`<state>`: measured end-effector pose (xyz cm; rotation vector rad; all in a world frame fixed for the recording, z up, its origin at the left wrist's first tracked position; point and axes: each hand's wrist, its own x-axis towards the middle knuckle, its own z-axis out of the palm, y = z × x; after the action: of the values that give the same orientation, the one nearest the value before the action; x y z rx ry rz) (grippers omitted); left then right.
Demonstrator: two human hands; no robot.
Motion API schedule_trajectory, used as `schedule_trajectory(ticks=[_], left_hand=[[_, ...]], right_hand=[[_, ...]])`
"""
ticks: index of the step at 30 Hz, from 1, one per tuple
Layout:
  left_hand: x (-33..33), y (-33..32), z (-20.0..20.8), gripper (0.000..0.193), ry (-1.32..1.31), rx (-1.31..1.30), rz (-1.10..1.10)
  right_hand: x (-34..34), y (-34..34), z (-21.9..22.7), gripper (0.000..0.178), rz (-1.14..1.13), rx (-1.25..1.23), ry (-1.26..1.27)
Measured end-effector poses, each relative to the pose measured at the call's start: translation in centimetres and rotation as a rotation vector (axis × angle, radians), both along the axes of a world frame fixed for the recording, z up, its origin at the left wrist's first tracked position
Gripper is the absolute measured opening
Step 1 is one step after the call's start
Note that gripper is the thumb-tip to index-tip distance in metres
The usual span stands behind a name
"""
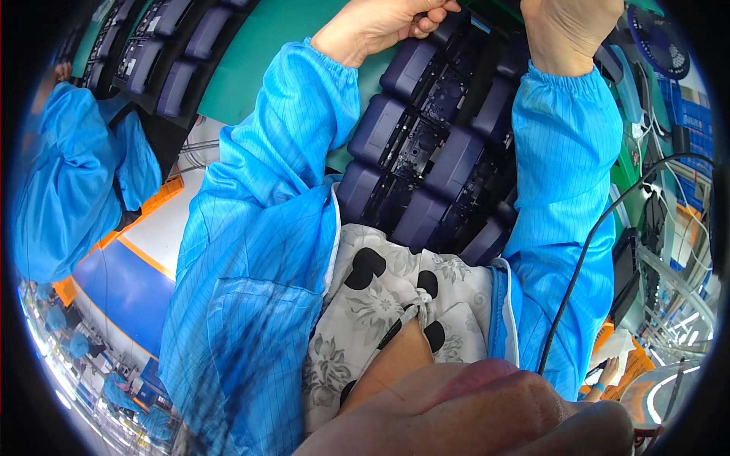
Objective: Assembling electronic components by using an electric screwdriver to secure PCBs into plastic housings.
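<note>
The person's sleeved left arm (277, 144) slanted upward and inward, its wrist (336, 47) bare beyond the cuff and the left hand (391, 26) turned toward the other, with visible fingers (432, 21) curled at the upper edge. The sleeved right arm (566, 163) rose nearly straight, and the right hand (574, 26), well apart from the left, was cut off by that edge, its fingertips out of view.
</note>
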<state>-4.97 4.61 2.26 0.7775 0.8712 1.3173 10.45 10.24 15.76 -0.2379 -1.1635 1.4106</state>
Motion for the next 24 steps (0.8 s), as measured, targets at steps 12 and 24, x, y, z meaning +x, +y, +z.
schedule_trajectory(ticks=[12,24], left_hand=[[-0.6,-0.3,-0.2,0.023,-0.056,-0.069,0.04],[-2.9,1.1,-2.9,0.019,-0.287,-0.162,0.199]], right_hand=[[0.5,-1.0,-0.1,0.03,0.074,-0.016,0.061],[1.5,1.0,-5.1,0.026,-0.057,-0.086,-0.223]])
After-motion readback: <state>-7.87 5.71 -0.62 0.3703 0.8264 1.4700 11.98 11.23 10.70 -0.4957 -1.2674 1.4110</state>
